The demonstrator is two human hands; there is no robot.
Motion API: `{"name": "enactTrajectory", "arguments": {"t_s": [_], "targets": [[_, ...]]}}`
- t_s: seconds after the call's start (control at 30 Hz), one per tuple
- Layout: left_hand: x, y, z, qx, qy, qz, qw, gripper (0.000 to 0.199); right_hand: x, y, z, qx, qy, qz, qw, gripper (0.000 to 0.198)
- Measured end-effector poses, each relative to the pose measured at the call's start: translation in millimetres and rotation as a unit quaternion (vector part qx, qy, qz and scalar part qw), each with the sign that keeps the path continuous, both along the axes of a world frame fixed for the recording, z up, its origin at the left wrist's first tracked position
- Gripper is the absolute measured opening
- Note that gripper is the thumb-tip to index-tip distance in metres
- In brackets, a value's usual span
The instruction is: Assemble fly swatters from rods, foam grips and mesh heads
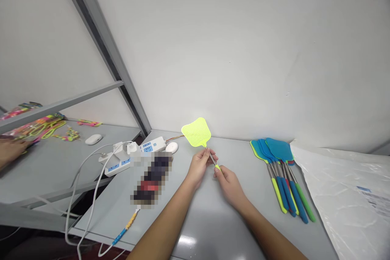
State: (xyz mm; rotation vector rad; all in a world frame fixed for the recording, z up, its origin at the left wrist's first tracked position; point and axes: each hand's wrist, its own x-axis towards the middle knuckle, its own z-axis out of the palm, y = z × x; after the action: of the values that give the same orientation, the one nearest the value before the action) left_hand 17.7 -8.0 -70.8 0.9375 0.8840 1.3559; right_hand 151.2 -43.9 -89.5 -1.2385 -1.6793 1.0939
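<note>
A yellow-green fly swatter [197, 132] with a perforated head is held up over the grey table, its head toward the wall. My left hand [199, 167] is closed round the metal shaft just below the head. Lower down, my right hand [229, 183] grips the yellow handle, most of which is hidden in the palm. To the right of my hands lies a pile of several fly swatters [278, 150], mostly with blue heads, their handles blue, yellow and green and pointing toward me.
A white plastic bag [338, 195] covers the table's right side. On the left are a power strip [149, 146] with cables, a white round object [172, 148] and a blurred-out item [152, 180]. Beyond a metal frame [122, 77], another person's hand [12, 150] is near colourful packaged goods [45, 126].
</note>
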Motion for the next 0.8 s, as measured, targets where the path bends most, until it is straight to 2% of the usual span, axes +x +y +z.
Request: {"name": "enactTrajectory", "arguments": {"t_s": [0.43, 0.8], "targets": [[-10, 7, -1.3, 0.000, -0.061, 0.030, 0.998, 0.033, 3, 1, 4, -0.003, -0.018, 0.031, 0.999, 0.039], [-15, 9, 4.9, 0.020, -0.089, 0.054, 0.994, 0.030, 22, -5, 25, -0.031, -0.078, 0.073, 0.994, 0.036]]}}
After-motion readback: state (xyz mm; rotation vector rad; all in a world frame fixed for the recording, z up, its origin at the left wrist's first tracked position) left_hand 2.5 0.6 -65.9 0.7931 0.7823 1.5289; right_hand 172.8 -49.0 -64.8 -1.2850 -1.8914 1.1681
